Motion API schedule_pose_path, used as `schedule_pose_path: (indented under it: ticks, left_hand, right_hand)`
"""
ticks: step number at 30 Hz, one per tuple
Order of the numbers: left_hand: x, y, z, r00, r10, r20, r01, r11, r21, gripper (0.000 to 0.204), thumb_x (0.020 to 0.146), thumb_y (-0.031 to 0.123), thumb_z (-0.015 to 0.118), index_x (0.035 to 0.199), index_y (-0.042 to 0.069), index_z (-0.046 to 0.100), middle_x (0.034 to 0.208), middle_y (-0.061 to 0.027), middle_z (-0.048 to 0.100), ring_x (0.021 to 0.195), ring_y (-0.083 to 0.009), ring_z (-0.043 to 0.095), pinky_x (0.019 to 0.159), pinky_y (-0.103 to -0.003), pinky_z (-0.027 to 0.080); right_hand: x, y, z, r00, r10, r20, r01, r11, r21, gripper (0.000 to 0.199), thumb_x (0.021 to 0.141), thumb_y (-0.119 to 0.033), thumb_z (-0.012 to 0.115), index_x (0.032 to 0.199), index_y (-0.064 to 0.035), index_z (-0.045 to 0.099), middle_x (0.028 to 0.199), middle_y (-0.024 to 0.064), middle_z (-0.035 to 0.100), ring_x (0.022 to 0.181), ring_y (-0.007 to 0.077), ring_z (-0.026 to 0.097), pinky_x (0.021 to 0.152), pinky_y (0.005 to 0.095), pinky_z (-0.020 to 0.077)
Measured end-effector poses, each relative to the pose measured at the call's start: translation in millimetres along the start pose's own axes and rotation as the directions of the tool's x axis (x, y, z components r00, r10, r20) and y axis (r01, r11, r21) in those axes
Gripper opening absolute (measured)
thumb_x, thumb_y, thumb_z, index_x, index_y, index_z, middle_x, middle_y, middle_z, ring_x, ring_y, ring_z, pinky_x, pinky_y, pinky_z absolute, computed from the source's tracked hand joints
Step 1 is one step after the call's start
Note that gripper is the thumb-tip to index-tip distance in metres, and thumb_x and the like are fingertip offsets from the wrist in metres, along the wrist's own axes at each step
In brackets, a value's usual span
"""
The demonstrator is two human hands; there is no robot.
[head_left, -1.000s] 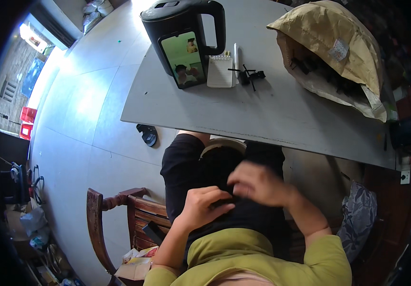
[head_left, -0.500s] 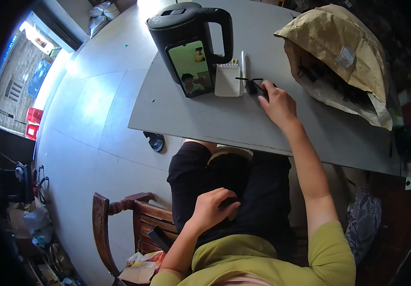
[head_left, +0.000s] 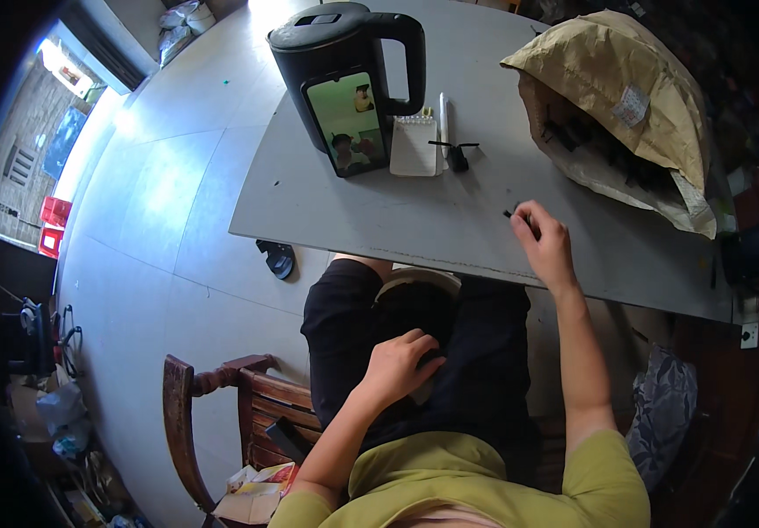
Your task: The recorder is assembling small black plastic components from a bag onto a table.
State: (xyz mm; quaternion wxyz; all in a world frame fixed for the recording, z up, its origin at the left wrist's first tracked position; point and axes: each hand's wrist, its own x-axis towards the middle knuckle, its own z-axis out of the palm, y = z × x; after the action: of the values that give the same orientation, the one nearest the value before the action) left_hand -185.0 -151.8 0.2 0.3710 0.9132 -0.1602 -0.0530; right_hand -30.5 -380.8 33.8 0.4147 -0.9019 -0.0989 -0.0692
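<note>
My right hand (head_left: pixel 545 245) is above the grey table near its front edge. Its thumb and fingers pinch a small black piece (head_left: pixel 509 212), too small to name. To its left, beside a white spiral notepad (head_left: pixel 415 148), lies a small black object with thin crossed ends (head_left: pixel 458 158). A white pen-like stick (head_left: pixel 444 123) lies along the pad's right side. My left hand (head_left: pixel 399 365) rests over my lap with curled fingers; something dark may be inside, but it blends into my black trousers.
A black kettle (head_left: pixel 322 40) stands on the table (head_left: pixel 344 211), with a phone (head_left: pixel 346 123) showing a video picture propped against it. At the right, a brown paper bag (head_left: pixel 612 79) gapes toward me, with black pieces inside. A wooden chair (head_left: pixel 181 414) is at my left.
My right hand has drawn back toward me and slightly right, away from the black object by the notepad, carrying a small black piece. My left hand has shifted slightly upward.
</note>
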Motion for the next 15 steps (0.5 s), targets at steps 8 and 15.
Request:
schedule_pose_path:
  ticks: [8, 15]
  left_hand:
    - [1.8, 4.4, -6.3, 0.994, 0.005, -0.112, -0.057, 0.883, -0.465, 0.049, 0.077, 0.015, 0.068, 0.123, 0.007, 0.052, 0.106, -0.0135, 0.056, 0.091, -0.0222, 0.058, 0.081, -0.028, 0.047]
    - [-12.8, 20.2, -31.2, 0.988, -0.119, -0.103, -0.028, 0.514, -0.858, 0.022, 0.082, 0.002, 0.062, 0.104, -0.003, 0.061, 0.088, -0.0048, 0.055, 0.078, -0.0091, 0.054, 0.066, -0.02, 0.044]
  right_hand:
    - [-91.3, -48.5, 24.7, 0.882, -0.07, 0.465, -0.438, 0.24, 0.866, 0.043, 0.085, -0.05, 0.055, 0.088, -0.0066, 0.05, 0.065, 0.0002, 0.048, 0.055, 0.0081, 0.046, 0.054, 0.0209, 0.0363]
    - [-124.3, -78.1, 40.7, 0.745, -0.142, 0.652, -0.659, 0.003, 0.752, 0.04, 0.084, -0.047, 0.06, 0.09, -0.0091, 0.048, 0.072, -0.0017, 0.047, 0.058, 0.0071, 0.044, 0.054, 0.0196, 0.0358]
